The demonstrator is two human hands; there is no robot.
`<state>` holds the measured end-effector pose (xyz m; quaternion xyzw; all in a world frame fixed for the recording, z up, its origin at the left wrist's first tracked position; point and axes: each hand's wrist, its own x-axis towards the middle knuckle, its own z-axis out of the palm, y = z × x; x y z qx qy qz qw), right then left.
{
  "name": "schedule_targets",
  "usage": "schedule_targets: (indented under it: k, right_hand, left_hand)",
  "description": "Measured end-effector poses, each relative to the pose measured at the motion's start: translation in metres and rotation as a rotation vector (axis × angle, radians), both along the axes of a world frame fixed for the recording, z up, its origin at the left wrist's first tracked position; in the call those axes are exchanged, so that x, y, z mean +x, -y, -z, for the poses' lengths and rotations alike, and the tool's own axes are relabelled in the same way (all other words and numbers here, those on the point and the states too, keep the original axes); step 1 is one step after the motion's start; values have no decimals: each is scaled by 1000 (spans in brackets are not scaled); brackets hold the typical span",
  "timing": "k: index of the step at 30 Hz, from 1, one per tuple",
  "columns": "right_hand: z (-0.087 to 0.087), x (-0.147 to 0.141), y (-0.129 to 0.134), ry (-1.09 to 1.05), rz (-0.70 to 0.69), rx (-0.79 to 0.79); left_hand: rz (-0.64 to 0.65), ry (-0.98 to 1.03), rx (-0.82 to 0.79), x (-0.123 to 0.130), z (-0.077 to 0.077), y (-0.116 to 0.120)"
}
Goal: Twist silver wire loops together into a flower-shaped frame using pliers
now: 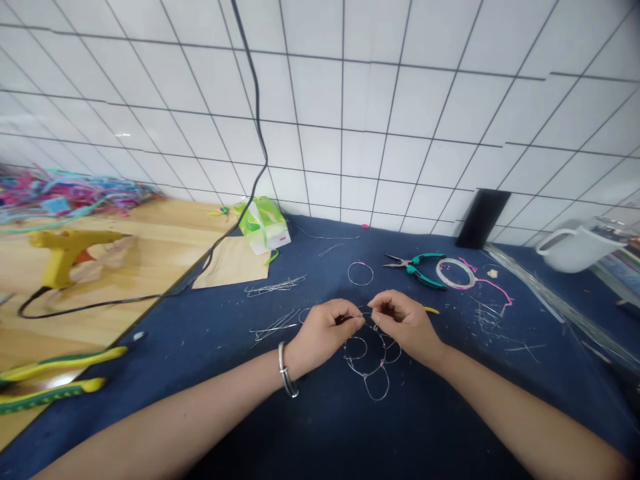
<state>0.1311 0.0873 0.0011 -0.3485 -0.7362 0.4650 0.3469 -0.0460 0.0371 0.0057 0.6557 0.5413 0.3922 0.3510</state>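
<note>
Near the middle of the dark blue cloth, my left hand [327,330] pinches a thin wire between thumb and forefinger. A bangle circles that wrist. My right hand [403,327] sits just beside it, its fingertips closed at the same wire, with a small gap between the hands. Below the fingers hangs or lies a wire frame [365,375], a larger ring with smaller loops around it and small pinkish spots at some joints. A separate wire ring [361,273] lies on the cloth beyond the hands.
Teal-handled pliers [416,268], a white coil [455,274] and wire scraps [487,319] lie right. Bent wires [276,287] lie left. Farther left are a yellow glue gun [65,257], yellow-green handles [60,377] and a tissue pack [263,223]. A white mug [580,248] stands far right.
</note>
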Motion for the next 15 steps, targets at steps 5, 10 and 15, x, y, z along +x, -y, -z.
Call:
schedule_targets:
  k: [5, 10, 15]
  right_hand:
    - [-4, 4, -6, 57, 65, 36]
    - [-7, -6, -14, 213, 64, 128]
    - [-10, -42, -14, 353, -116, 231]
  left_hand:
    - [-20, -144, 138, -32, -37, -8]
    - [-141, -281, 266, -74, -71, -13]
    - [-193, -338, 309, -91, -82, -13]
